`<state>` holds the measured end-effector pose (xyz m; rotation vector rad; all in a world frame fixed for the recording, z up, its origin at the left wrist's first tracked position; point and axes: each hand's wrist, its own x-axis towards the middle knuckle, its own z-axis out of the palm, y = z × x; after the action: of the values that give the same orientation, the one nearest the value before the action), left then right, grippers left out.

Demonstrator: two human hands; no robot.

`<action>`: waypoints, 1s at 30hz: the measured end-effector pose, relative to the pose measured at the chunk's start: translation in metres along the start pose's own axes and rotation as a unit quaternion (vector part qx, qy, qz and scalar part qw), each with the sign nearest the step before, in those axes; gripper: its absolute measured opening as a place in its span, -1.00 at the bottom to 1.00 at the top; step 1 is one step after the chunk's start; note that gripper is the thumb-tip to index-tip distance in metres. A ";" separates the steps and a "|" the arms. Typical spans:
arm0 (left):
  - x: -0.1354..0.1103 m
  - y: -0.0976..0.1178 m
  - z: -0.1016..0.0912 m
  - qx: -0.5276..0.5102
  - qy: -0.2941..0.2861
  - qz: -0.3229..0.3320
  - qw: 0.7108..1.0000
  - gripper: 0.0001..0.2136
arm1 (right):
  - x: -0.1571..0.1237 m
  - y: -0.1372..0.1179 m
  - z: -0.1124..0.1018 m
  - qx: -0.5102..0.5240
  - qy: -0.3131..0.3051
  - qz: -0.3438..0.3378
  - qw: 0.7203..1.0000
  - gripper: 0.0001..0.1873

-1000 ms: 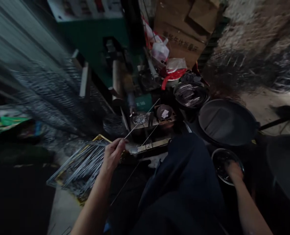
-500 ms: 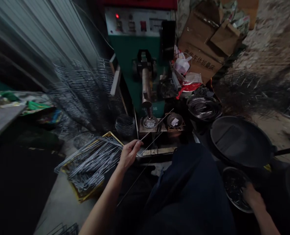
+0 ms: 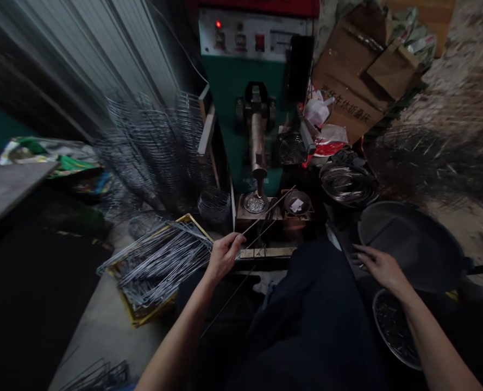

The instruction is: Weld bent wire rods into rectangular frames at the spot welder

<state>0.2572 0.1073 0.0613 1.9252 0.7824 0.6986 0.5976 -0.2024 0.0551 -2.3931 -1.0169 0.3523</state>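
Observation:
My left hand (image 3: 223, 254) is closed in a pinch on thin metal rods (image 3: 265, 212) that slant up toward a small dish of metal bits (image 3: 255, 203) under the green machine's (image 3: 241, 92) ram. My right hand (image 3: 377, 266) hovers above my dark-trousered knee, beside the big black basin (image 3: 412, 244). Its fingers are loosely curled and seem to pinch a small piece that I cannot make out. Below that hand sits a round metal bowl (image 3: 391, 331) of small dark parts.
A yellow tray piled with bent wire pieces (image 3: 160, 266) lies on the floor at my left. Stacked wire racks (image 3: 151, 146) lean behind it. A tub of coiled wire (image 3: 347, 184), cardboard boxes (image 3: 359, 70) and a second small dish (image 3: 296, 202) stand right of the machine.
My right hand has come up out of the bowl of small parts and moved left toward my knee. My view has tilted up, showing more of the machine. The left hand keeps its rods.

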 end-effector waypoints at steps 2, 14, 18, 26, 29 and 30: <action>0.000 -0.002 -0.001 -0.002 0.004 0.000 1.000 -0.69 | -0.003 -0.031 0.009 -0.015 -0.036 -0.039 0.998 -0.64; 0.000 -0.018 -0.003 -0.028 0.010 -0.008 1.000 -0.67 | -0.024 -0.058 0.050 0.012 -0.058 -0.121 0.991 -0.64; 0.001 -0.018 -0.004 -0.036 0.022 -0.010 0.999 -0.69 | -0.031 -0.057 0.046 -0.052 -0.051 -0.142 0.987 -0.70; 0.002 -0.014 -0.005 -0.024 0.029 0.003 0.999 -0.69 | -0.009 -0.108 0.043 -0.004 -0.053 -0.201 0.978 -0.72; 0.002 -0.014 -0.004 -0.017 0.038 0.000 0.999 -0.70 | 0.017 -0.146 0.050 0.063 -0.037 -0.240 0.968 -0.74; 0.002 -0.014 -0.004 -0.016 0.040 -0.001 0.999 -0.70 | 0.026 -0.157 0.055 0.086 -0.021 -0.246 0.965 -0.75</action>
<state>0.2524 0.1163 0.0510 1.8770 0.8171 0.7877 0.4994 -0.0716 0.0942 -1.9044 -1.4842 0.2933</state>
